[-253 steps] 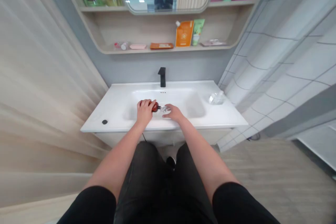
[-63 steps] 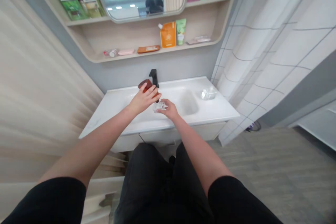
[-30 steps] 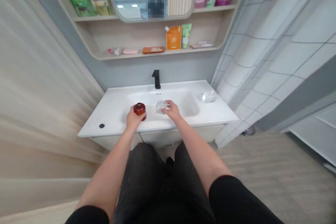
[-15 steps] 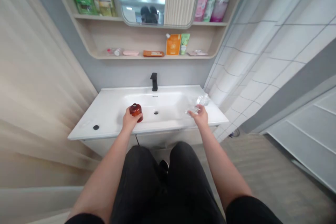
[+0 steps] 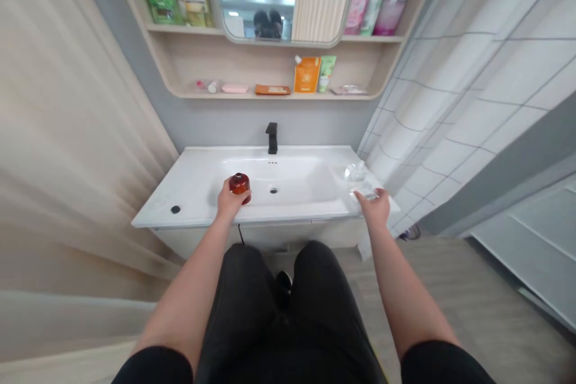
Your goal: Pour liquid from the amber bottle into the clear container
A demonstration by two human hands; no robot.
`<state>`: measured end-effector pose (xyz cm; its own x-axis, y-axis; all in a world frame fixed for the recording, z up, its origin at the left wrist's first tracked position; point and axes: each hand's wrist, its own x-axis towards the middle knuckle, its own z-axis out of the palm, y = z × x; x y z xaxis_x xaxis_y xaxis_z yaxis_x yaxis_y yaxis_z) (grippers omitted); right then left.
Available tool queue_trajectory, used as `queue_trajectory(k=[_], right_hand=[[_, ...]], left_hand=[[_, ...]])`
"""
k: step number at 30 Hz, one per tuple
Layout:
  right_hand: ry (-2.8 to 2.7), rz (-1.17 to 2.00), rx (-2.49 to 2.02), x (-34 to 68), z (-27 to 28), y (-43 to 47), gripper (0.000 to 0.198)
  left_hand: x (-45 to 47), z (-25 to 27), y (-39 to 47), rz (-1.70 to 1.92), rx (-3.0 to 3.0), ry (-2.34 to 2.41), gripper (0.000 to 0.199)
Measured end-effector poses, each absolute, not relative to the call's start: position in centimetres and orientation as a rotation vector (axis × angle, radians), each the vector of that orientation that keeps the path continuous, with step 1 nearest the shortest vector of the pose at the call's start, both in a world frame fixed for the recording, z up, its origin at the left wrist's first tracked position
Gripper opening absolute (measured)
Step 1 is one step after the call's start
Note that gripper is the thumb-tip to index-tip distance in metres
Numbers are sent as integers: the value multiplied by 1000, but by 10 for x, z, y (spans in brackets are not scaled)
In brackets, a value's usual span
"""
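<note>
My left hand (image 5: 229, 200) is closed around a red-brown bottle (image 5: 239, 183), tilted over the left side of the white sink basin (image 5: 297, 192). No cap shows on the bottle's neck. On the counter to the left lies a small round black cap (image 5: 175, 209). At the right end of the counter, my right hand (image 5: 376, 205) grips a clear see-through container (image 5: 369, 192) between thumb and fingers; its exact kind is hard to make out. Just behind it stands a clear bottle (image 5: 355, 172).
A black faucet (image 5: 272, 138) rises behind the basin. Above, a shelf (image 5: 274, 96) carries an orange pouch (image 5: 307, 75), a green tube (image 5: 326, 74) and small packets. Bottles flank the mirror (image 5: 261, 0). Curtains hang at left and right.
My right hand has moved right with the clear container, from the basin's right side to the counter's right end. My left hand still holds the red-brown bottle. The view has shifted slightly.
</note>
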<state>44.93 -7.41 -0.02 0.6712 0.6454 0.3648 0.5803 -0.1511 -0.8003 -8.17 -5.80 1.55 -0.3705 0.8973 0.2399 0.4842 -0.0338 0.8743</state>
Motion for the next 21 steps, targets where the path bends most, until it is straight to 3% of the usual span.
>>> queue_trajectory(k=[4,7,11,16,21], right_hand=[[-1053,-69,-1714,447,8,-86,96],[-1103,-293,-1562,425,20,-109,72],[-1529,22,-1322,345,35,-139,45],[-1886,581,-910,233,49,-155,94],[-1787,770,-968,209,52,-164,84]], left_hand=[[-78,24,-65,1485,1403,1822,87],[-69,40,-80,1604,1359,1812,87],[-38,62,-111,1622,1490,1578,83],[15,68,-150,1479,1524,1374,80],[-3,72,-174,1263,1558,1044,94]])
